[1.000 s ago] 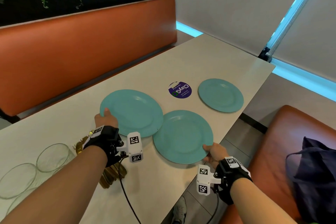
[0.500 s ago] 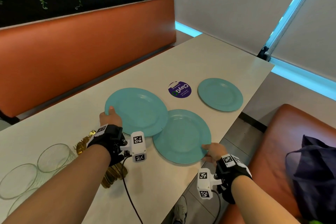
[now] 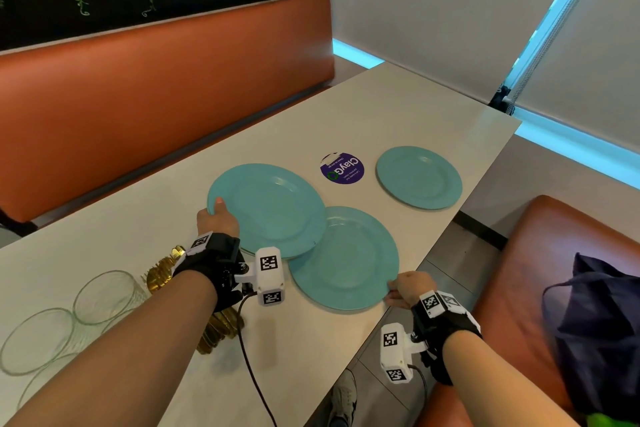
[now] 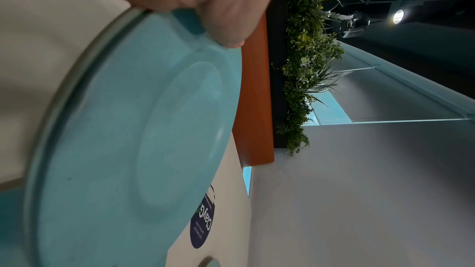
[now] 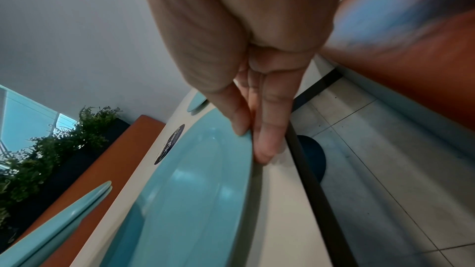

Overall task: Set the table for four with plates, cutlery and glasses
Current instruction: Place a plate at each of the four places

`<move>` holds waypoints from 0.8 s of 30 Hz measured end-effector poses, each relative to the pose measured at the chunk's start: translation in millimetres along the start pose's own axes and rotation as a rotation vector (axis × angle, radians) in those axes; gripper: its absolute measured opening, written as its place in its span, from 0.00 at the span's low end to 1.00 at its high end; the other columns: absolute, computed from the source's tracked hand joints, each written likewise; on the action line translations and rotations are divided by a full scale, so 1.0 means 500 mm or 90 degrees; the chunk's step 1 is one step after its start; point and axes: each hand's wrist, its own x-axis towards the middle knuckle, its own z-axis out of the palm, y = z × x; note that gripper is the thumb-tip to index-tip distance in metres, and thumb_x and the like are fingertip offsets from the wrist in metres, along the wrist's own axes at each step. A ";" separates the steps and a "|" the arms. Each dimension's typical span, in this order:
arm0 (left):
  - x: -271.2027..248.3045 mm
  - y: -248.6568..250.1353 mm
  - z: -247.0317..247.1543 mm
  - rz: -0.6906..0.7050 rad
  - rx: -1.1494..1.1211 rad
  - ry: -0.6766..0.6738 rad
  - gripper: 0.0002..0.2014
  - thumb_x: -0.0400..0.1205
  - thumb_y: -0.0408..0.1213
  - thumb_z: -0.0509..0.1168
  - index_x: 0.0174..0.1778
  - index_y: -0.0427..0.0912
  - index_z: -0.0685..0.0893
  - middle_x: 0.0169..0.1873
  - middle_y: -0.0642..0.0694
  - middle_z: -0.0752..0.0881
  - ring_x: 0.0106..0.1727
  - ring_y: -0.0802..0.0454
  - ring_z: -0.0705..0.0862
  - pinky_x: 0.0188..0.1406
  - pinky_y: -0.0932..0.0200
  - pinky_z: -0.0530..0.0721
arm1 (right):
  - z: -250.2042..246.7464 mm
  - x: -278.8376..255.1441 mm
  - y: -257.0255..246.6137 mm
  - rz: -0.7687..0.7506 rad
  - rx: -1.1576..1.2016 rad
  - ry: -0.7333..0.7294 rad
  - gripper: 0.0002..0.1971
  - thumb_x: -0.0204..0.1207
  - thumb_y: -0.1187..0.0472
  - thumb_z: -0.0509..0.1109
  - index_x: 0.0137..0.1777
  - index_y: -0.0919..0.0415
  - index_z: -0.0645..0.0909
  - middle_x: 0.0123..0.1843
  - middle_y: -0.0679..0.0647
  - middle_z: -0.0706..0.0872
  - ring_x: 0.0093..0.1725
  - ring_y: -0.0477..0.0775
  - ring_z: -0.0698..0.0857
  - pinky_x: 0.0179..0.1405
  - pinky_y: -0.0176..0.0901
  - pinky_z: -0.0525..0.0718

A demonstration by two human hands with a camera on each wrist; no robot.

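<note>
Head view: left hand [image 3: 217, 224] grips rim of raised teal plate [image 3: 273, 208], thumb on top, overlapping near plate [image 3: 346, 258] flat by table [image 3: 398, 107] edge; right hand [image 3: 407, 289] pinches its rim, fingers [image 5: 267, 127] pressed together; plates likely stiff, smooth, breakable; hold at rims.

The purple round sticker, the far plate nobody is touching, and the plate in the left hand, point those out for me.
purple round sticker [image 3: 342, 169], head view, middle of its printed face.
far plate [image 3: 419, 177], head view, its flat centre.
held plate [image 3: 273, 210], head view, its centre well; left hand [image 3: 217, 222] grips its near rim.
</note>
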 end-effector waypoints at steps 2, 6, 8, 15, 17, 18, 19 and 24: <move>0.000 0.000 0.000 -0.002 -0.004 -0.003 0.26 0.87 0.49 0.51 0.75 0.34 0.68 0.71 0.34 0.76 0.68 0.34 0.77 0.63 0.48 0.77 | 0.001 -0.002 -0.001 0.002 -0.006 -0.001 0.16 0.76 0.74 0.66 0.64 0.75 0.77 0.37 0.58 0.83 0.34 0.54 0.85 0.32 0.39 0.88; 0.006 0.001 -0.001 -0.004 -0.017 -0.007 0.26 0.87 0.50 0.51 0.74 0.34 0.68 0.70 0.34 0.77 0.68 0.34 0.78 0.63 0.48 0.78 | 0.001 0.002 -0.003 0.017 -0.028 0.007 0.15 0.76 0.73 0.67 0.62 0.77 0.78 0.37 0.59 0.84 0.35 0.55 0.85 0.38 0.43 0.90; 0.010 0.002 -0.003 -0.001 -0.022 -0.009 0.26 0.87 0.50 0.51 0.74 0.34 0.69 0.70 0.34 0.77 0.67 0.34 0.78 0.63 0.48 0.78 | 0.000 0.006 -0.004 0.040 -0.053 0.013 0.13 0.75 0.71 0.69 0.56 0.80 0.81 0.36 0.61 0.84 0.37 0.57 0.84 0.54 0.55 0.88; 0.031 0.005 -0.022 -0.006 -0.052 0.001 0.27 0.86 0.52 0.51 0.74 0.35 0.70 0.69 0.34 0.78 0.66 0.35 0.79 0.66 0.44 0.79 | -0.013 0.003 -0.025 0.005 -0.061 0.026 0.08 0.77 0.64 0.69 0.37 0.58 0.78 0.40 0.58 0.86 0.41 0.57 0.88 0.49 0.50 0.90; 0.035 0.007 -0.026 -0.007 -0.053 0.004 0.27 0.86 0.52 0.51 0.73 0.35 0.70 0.69 0.34 0.78 0.66 0.35 0.79 0.67 0.44 0.79 | -0.014 0.004 -0.026 0.005 -0.080 0.018 0.08 0.77 0.64 0.69 0.36 0.56 0.78 0.42 0.58 0.86 0.44 0.58 0.89 0.51 0.52 0.90; 0.038 0.008 -0.028 -0.009 -0.055 0.005 0.27 0.86 0.52 0.51 0.74 0.34 0.70 0.69 0.34 0.78 0.67 0.35 0.79 0.67 0.44 0.78 | -0.011 0.005 -0.027 0.004 -0.090 0.010 0.08 0.76 0.65 0.69 0.36 0.56 0.78 0.42 0.57 0.86 0.45 0.58 0.89 0.51 0.52 0.90; 0.040 0.010 -0.030 -0.010 -0.058 0.006 0.27 0.86 0.52 0.51 0.74 0.35 0.70 0.69 0.34 0.78 0.67 0.35 0.79 0.67 0.44 0.78 | -0.007 0.002 -0.030 0.007 -0.102 0.001 0.09 0.77 0.65 0.69 0.36 0.55 0.78 0.41 0.57 0.86 0.44 0.57 0.89 0.51 0.52 0.90; 0.050 0.006 -0.037 -0.016 -0.053 0.011 0.27 0.86 0.52 0.51 0.74 0.35 0.69 0.70 0.34 0.77 0.67 0.35 0.78 0.67 0.44 0.79 | 0.014 -0.009 -0.034 0.007 -0.129 -0.004 0.10 0.77 0.68 0.68 0.36 0.56 0.76 0.39 0.56 0.84 0.38 0.55 0.87 0.45 0.46 0.90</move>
